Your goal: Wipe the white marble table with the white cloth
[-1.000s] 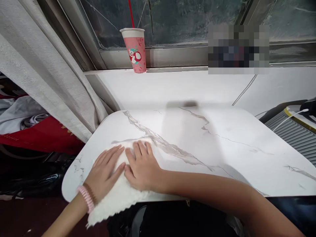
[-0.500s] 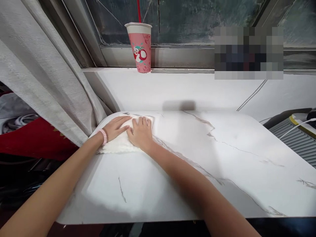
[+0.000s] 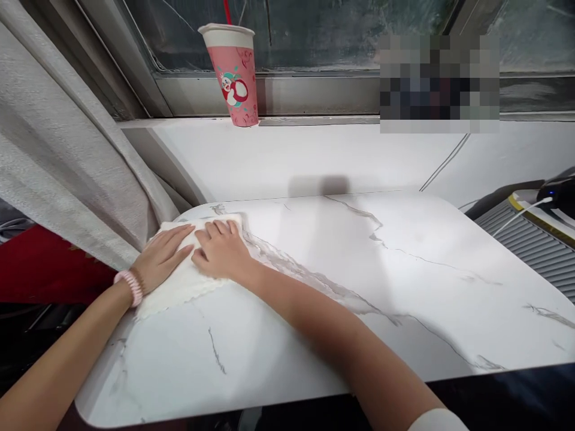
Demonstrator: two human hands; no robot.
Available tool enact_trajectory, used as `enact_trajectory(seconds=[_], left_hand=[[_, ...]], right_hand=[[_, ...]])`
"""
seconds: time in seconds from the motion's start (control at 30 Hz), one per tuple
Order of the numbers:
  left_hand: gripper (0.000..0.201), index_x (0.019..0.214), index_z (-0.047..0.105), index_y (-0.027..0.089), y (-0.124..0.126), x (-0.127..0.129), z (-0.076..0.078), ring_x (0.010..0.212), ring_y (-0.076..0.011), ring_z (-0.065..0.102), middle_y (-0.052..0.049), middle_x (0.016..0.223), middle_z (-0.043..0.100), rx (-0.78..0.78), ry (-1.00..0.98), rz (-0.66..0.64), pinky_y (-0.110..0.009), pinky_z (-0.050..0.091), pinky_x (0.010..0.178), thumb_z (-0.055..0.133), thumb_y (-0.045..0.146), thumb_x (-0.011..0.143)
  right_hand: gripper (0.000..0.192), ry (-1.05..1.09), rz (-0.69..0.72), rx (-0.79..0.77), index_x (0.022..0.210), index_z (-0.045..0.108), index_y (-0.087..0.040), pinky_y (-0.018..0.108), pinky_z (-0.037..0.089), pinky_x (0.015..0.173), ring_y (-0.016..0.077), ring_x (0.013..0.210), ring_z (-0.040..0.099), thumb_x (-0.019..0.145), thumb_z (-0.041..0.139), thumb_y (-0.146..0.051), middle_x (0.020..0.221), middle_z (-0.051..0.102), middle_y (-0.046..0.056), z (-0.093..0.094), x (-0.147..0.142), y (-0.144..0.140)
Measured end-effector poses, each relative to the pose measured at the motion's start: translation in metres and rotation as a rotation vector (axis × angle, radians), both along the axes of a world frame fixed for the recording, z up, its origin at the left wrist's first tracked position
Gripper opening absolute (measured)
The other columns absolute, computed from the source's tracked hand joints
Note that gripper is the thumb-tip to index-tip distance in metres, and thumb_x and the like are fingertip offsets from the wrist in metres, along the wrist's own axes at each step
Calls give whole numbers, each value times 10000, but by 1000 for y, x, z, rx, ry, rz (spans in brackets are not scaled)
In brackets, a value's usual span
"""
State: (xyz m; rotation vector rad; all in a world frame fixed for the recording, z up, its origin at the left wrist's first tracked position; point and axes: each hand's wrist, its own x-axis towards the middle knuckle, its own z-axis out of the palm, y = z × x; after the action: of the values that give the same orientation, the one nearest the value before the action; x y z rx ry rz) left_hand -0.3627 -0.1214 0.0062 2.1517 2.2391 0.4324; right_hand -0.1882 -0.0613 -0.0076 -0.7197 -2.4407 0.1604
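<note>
A cream-white cloth (image 3: pixel 179 287) with a scalloped edge lies flat on the white marble-patterned table (image 3: pixel 287 335), over its far left part. My left hand (image 3: pixel 164 257) rests on the cloth's left side, fingers stretched out and pointing away to the right; a pink coil band circles that wrist. Beside it, my right hand (image 3: pixel 222 246) presses on the right side of the cloth, palm down, its fingers slightly bent and a little apart. The two hands are close together but not touching. Neither is wrapped round the cloth.
A pink paper cup (image 3: pixel 236 84) with a red straw stands on the window ledge. The grey curtain (image 3: pixel 81 137) hangs against the table's left end. To the right are a ribbed grey object (image 3: pixel 534 233) and a white cable (image 3: pixel 521 215). A blurred patch covers part of the window.
Both hands and the cloth have shifted left and towards me over the tabletop. The cloth now lies more slanted. The camera view has also turned slightly.
</note>
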Motion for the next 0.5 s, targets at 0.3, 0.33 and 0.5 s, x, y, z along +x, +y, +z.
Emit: enact_trajectory(seconds=[0.3,0.33,0.5], left_hand=[[550,1477,141,575,-126,41,-21,1324,-264,493,69,1470,480,174,93,20,-520,351,1117,285,454,959],[562,1483,118,569,-136,48,-22,1324,-272,494,56,1471,479,173,115,12,-530,354,1112,277,442,959],[600,1527,49,457,-156,75,-26,1329,-301,491,-59,1443,501,165,235,-6,-574,362,1094,228,391,958]], right_hand=[[390,36,190,66,1162,599,-103,485,355,1009,302,1141,476,935,389,-341,1170,598,160,3,49,-88],[403,42,200,76,1175,593,-94,493,355,1009,309,1150,474,937,385,-344,1185,593,171,3,56,-96],[435,47,199,97,1230,557,-76,510,324,1049,330,1211,446,936,401,-356,1258,564,193,2,85,-114]])
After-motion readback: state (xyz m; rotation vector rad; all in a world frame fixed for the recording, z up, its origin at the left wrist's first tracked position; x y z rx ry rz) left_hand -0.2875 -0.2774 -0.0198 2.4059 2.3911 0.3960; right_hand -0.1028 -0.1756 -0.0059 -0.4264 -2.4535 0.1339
